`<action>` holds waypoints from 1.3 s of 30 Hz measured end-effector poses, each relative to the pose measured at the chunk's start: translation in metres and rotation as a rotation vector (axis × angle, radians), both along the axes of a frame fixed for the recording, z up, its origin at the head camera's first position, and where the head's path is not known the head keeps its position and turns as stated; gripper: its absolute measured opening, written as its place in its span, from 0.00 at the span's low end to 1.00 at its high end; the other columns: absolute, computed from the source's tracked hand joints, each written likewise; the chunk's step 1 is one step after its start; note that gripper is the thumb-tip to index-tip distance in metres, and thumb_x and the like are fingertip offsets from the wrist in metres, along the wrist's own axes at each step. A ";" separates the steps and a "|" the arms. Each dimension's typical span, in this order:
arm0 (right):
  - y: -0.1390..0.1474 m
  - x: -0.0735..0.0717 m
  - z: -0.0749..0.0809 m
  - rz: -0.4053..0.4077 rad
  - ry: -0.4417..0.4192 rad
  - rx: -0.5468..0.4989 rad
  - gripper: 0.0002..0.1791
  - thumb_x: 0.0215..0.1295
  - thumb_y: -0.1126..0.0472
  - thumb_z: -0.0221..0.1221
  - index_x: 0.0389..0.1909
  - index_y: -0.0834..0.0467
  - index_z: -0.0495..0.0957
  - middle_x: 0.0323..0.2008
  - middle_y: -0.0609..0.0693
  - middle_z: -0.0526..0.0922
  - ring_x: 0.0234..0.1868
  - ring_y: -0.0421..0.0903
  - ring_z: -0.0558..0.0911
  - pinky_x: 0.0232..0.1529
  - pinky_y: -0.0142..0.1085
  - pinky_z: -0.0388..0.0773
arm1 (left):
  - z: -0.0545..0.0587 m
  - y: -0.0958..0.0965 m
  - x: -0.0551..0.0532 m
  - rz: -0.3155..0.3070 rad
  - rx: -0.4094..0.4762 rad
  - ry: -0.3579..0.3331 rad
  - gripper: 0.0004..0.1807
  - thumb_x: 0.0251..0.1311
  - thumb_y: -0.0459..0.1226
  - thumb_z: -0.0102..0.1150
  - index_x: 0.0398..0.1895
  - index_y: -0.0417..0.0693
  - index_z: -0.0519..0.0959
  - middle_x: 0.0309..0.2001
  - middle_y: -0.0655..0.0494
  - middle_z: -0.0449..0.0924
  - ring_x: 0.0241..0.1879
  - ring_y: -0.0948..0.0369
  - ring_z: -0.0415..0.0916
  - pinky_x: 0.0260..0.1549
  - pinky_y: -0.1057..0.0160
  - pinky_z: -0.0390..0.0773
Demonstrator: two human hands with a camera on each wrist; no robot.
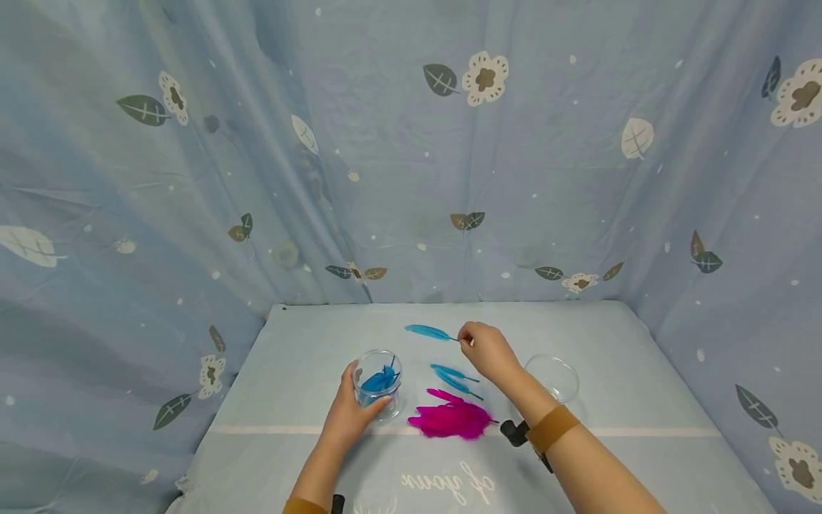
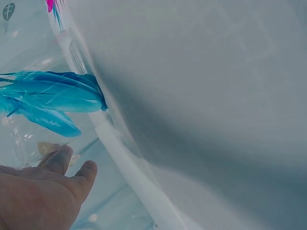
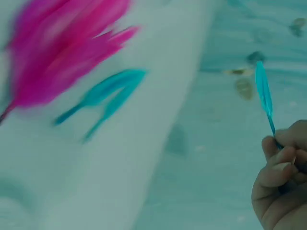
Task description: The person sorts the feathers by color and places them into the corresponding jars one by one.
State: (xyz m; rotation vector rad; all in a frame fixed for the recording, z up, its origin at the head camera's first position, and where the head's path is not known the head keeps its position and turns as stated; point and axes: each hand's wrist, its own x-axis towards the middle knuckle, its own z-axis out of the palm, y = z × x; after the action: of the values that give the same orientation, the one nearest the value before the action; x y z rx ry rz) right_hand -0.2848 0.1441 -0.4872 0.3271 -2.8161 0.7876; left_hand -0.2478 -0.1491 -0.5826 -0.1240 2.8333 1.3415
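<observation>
R hand [image 1: 486, 348] closed in pinch; blue feather [image 1: 429, 332] held by quill over table [image 1: 289, 371].
L hand [image 1: 352, 410] wrapped round side of clear jar [image 1: 393, 409] w/ blue bunch [image 1: 380, 380] inside; 2 loose blue feathers [image 1: 451, 380] & pink feathers [image 1: 456, 420] laid near jar.

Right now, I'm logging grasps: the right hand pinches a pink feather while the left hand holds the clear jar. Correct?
Wrong colour: the head view shows the right hand pinching a blue feather, while the left hand holds the clear jar.
</observation>
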 end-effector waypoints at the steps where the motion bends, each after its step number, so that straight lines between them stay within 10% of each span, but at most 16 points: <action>1: -0.004 0.000 0.007 0.018 -0.013 -0.022 0.03 0.68 0.62 0.59 0.38 0.54 0.81 0.35 0.46 0.83 0.31 0.40 0.76 0.35 0.35 0.78 | 0.000 0.000 0.000 0.001 -0.001 0.002 0.63 0.43 0.68 0.68 0.78 0.61 0.44 0.75 0.45 0.58 0.71 0.38 0.61 0.60 0.33 0.68; 15: -0.070 0.005 0.026 0.303 -0.107 0.143 0.05 0.70 0.61 0.58 0.41 0.52 0.83 0.37 0.44 0.83 0.36 0.39 0.77 0.41 0.30 0.80 | -0.001 -0.002 -0.001 -0.017 0.026 0.029 0.63 0.43 0.66 0.70 0.78 0.58 0.45 0.74 0.44 0.61 0.70 0.39 0.62 0.62 0.33 0.66; 39: -0.118 -0.001 0.010 0.430 -0.047 0.403 0.06 0.71 0.59 0.57 0.34 0.51 0.81 0.29 0.42 0.77 0.29 0.36 0.72 0.33 0.26 0.75 | -0.003 -0.006 -0.002 -0.053 0.039 0.097 0.61 0.47 0.64 0.69 0.77 0.55 0.45 0.73 0.42 0.61 0.68 0.40 0.65 0.63 0.35 0.67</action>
State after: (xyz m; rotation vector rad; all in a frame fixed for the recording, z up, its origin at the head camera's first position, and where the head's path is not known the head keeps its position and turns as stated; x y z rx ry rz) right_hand -0.2856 0.0260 -0.4772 1.0128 -2.9715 0.2821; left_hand -0.2495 -0.1547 -0.5857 0.0175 2.8640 1.4295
